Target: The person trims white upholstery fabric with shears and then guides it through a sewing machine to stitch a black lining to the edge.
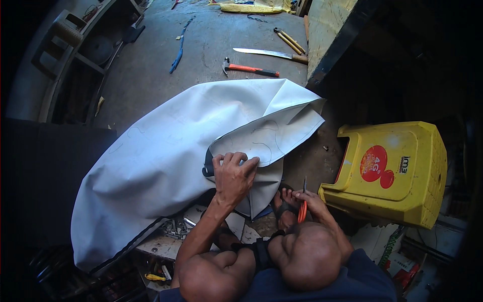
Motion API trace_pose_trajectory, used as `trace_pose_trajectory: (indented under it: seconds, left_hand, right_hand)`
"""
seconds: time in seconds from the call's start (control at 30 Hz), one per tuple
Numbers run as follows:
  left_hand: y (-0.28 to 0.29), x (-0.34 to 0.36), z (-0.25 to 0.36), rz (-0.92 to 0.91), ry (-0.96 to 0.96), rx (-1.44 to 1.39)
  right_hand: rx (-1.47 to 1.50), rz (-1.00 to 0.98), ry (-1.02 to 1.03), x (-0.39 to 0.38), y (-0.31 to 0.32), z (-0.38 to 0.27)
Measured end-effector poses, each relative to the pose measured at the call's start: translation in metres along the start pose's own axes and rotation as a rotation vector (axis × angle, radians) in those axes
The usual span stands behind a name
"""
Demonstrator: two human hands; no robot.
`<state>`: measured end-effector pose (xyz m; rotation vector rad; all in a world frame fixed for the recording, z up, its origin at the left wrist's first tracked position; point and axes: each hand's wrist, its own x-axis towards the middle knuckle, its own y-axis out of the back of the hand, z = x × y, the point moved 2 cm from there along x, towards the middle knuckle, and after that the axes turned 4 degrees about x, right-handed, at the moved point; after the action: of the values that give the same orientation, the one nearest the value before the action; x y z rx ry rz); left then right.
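Note:
A large white vinyl-like sheet (151,136) with dark edging is spread over the floor in front of my knees. Its right part is folded over, and loose dark threads show on that flap (261,138). My left hand (235,173) is closed on the near edge of the flap, fingers bent over it, beside a dark strip (208,163) of the edging. Lower right, above my right knee, my right hand (313,201) grips scissors (302,211) with orange handles; the narrow metal blade points away from me, apart from the sheet.
Beyond the sheet lie a claw hammer (251,69), a long knife (266,52), pincers (291,42) and a blue cord (182,48). A yellow plastic stool (397,171) rests on its side at right. Metal pieces (176,227) sit on a low surface near my left knee.

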<state>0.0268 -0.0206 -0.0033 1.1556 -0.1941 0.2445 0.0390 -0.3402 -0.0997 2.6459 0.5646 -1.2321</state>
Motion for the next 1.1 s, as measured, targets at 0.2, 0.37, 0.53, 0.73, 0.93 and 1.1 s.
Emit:
trace_pose_trajectory:
  seconds: [0.2,0.37,0.53,0.73,0.93,1.1]
  left_hand:
    - [0.003,-0.001,-0.002,0.026,-0.146,0.074]
    - [-0.004,0.000,0.002,0.007,-0.130,0.004]
    - [-0.005,-0.002,-0.003,-0.004,0.256,-0.388]
    - [-0.009,-0.007,-0.014,0.024,0.515,-0.642]
    - [-0.011,-0.002,-0.004,0.010,0.513,-0.644]
    - [-0.011,-0.007,0.000,0.069,0.507,-0.676]
  right_hand:
    - [-0.177,-0.049,-0.200,-0.032,-0.013,-0.030]
    - [0.117,-0.128,-0.060,-0.033,0.001,-0.002]
    - [0.049,0.006,0.186,-0.046,-0.013,-0.058]
    - [0.052,-0.429,0.276,-0.061,-0.056,-0.120]
    - [0.349,-0.786,-0.040,-0.053,-0.086,-0.115]
    - [0.311,-0.683,-0.069,-0.044,-0.092,-0.111]
